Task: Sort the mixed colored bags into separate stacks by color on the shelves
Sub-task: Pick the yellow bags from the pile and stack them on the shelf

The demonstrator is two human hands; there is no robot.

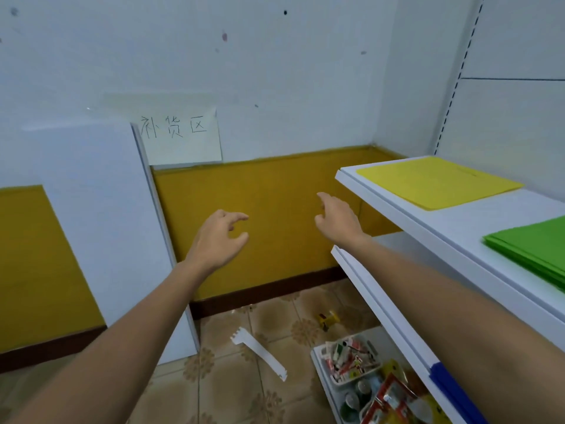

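A flat yellow bag (437, 180) lies on the upper white shelf (406, 218) at the right, near its far end. Closer to me on the same shelf sits a stack of green bags (532, 249), cut off by the frame edge. A blue bag's edge (452, 390) sticks out from the shelf below. My left hand (218, 237) hovers in mid-air in front of the yellow wall, fingers loosely curled, holding nothing. My right hand (336, 220) is also empty and held out to the left of the shelf, its fingers relaxed.
A white panel (101, 221) leans against the wall at left. A paper sign (183, 136) with handwriting is taped to the wall. On the tiled floor lie a white bracket (260, 353) and a small yellow item (327, 319). A basket of snack packets (348, 359) sits on the bottom shelf.
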